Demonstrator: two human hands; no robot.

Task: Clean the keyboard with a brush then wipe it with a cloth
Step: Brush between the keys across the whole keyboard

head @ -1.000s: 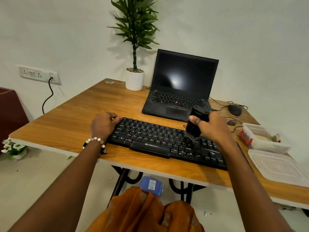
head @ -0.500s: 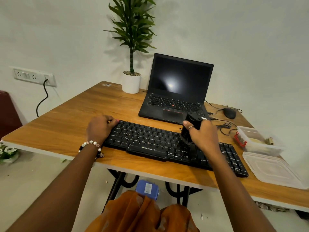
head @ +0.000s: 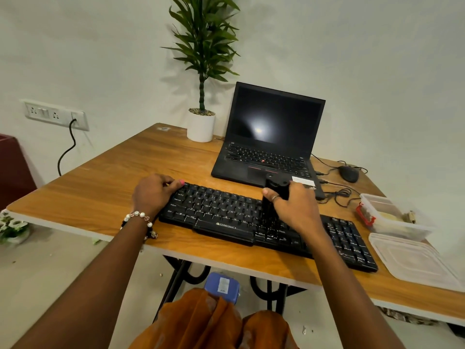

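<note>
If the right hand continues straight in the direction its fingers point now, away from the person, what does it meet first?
Probably the laptop, whose front edge lies just beyond the right hand and its brush; depth is uncertain.
</note>
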